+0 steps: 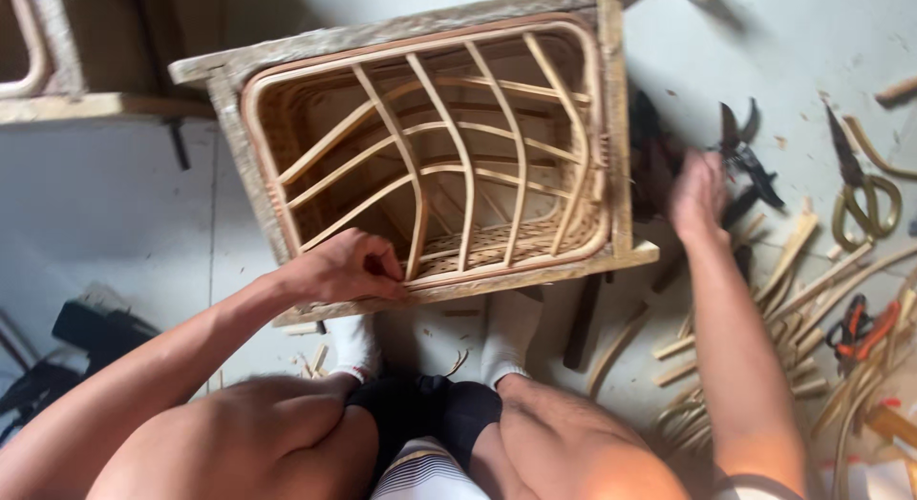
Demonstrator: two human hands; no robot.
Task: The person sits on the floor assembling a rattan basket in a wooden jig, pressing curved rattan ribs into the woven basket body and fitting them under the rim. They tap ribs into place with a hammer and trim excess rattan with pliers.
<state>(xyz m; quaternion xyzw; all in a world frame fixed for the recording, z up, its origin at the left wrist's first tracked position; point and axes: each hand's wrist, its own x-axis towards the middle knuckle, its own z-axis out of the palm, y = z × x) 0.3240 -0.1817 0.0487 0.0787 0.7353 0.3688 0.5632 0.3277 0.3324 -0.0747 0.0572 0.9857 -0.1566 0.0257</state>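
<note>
A rattan basket frame (449, 147) sits inside a rough wooden box mould (616, 127) on the floor in front of me. My left hand (349, 266) is closed on the near rim of the rattan frame, fingers pinching the cane where a rib meets the rim. My right hand (695, 196) reaches out to the right of the box, blurred, hovering over dark pruning shears (745, 161) on the floor. Whether the fingers touch the shears cannot be told. My knees and white-socked feet (506, 333) are below the box.
Cut rattan sticks (793, 299) lie scattered on the floor at right. Brass-handled scissors (860, 190) and orange-handled pliers (860, 330) rest among them. Another wooden frame (57, 70) stands at upper left. Dark tools (57, 347) lie at lower left.
</note>
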